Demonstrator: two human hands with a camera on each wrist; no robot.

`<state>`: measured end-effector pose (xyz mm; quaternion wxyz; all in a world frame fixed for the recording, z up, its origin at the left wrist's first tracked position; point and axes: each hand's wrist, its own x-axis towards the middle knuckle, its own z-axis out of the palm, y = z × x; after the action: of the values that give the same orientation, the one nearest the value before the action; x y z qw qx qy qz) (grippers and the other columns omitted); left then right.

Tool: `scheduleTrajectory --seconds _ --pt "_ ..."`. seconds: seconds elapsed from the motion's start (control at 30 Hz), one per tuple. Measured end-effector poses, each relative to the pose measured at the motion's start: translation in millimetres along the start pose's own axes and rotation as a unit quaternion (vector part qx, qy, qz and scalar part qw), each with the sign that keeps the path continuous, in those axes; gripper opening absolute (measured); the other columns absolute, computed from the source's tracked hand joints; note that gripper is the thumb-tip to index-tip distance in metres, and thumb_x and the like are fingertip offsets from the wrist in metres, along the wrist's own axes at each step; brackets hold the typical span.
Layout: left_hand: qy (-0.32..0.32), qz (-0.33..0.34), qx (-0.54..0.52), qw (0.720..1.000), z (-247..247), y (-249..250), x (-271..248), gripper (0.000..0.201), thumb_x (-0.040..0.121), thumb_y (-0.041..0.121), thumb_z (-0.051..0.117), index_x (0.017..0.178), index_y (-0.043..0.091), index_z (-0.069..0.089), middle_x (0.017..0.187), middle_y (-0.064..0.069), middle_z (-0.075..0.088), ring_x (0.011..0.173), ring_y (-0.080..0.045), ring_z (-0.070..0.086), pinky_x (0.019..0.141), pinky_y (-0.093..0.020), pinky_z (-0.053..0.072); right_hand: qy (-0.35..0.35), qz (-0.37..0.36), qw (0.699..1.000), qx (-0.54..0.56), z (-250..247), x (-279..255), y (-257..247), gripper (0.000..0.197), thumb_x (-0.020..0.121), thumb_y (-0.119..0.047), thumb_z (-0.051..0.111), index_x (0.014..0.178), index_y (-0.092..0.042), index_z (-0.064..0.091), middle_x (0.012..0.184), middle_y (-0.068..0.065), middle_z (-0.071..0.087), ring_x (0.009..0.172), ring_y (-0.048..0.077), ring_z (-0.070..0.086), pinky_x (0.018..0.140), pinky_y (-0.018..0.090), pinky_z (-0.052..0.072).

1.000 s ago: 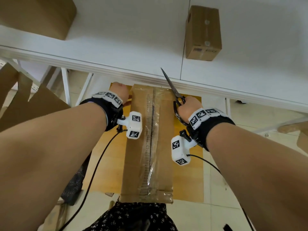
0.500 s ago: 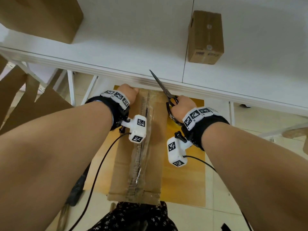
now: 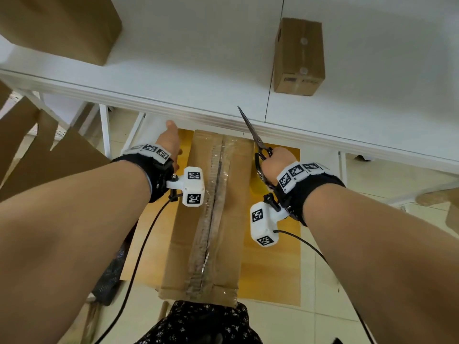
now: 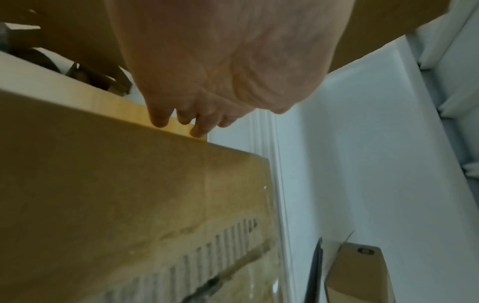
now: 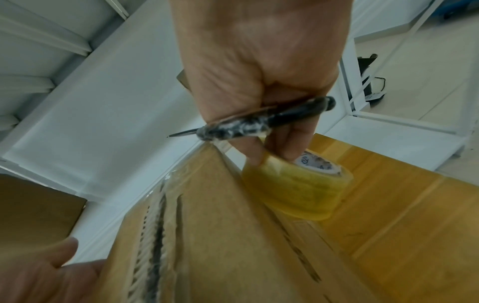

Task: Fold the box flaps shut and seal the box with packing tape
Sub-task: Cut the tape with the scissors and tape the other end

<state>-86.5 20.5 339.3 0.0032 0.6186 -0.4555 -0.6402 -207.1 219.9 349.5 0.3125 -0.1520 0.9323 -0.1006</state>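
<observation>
Hovering just left of the box, the left hand is spreading relaxed fingers, holding nothing. Box is lying flaps-closed on a yellow board, clear tape along its seam. Right hand is gripping scissors and tape roll.

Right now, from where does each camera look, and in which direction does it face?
Head: on the head, facing down at the box; both forearms, left hand and right hand show.
Left wrist: under the left hand, facing along the fingers to the box edge.
Right wrist: under the right hand, facing the scissors and tape roll it holds.
All views share the box and scissors.
</observation>
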Motion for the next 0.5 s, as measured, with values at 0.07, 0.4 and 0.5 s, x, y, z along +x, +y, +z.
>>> scheduleTrajectory --seconds 0.07,0.4,0.5 --pt "-0.009 0.032 0.023 0.999 -2 -3 9 0.078 0.094 0.068 0.022 0.151 0.015 0.035 0.145 -0.008 0.049 0.132 -0.034 0.045 0.107 -0.049 0.033 0.007 -0.014 1.0 0.018 -1 -2 -2 0.01 0.1 -0.015 0.05 0.099 -0.007 0.057 0.1 0.013 0.055 0.09 0.027 0.052 0.084 0.036 0.047" --pt "-0.045 0.222 0.308 0.924 11 -6 -17 0.051 0.083 0.024 0.076 0.129 0.023 0.054 0.126 -0.005 0.06 0.111 -0.024 0.058 0.093 -0.032 0.049 0.003 -0.023 1.0 0.019 2 -6 1 0.012 0.098 -0.008 0.05 0.106 -0.006 0.058 0.093 0.011 0.059 0.083 0.027 0.057 0.081 0.038 0.053" --pt "0.021 0.217 0.304 0.927 9 -4 -20 0.05 0.085 0.017 0.074 0.131 0.018 0.054 0.13 -0.009 0.058 0.119 -0.029 0.055 0.099 -0.037 0.048 0.001 -0.028 1.0 0.013 -1 -7 4 0.007 0.097 -0.006 0.051 0.102 -0.006 0.056 0.092 0.01 0.058 0.085 0.028 0.056 0.077 0.036 0.049"
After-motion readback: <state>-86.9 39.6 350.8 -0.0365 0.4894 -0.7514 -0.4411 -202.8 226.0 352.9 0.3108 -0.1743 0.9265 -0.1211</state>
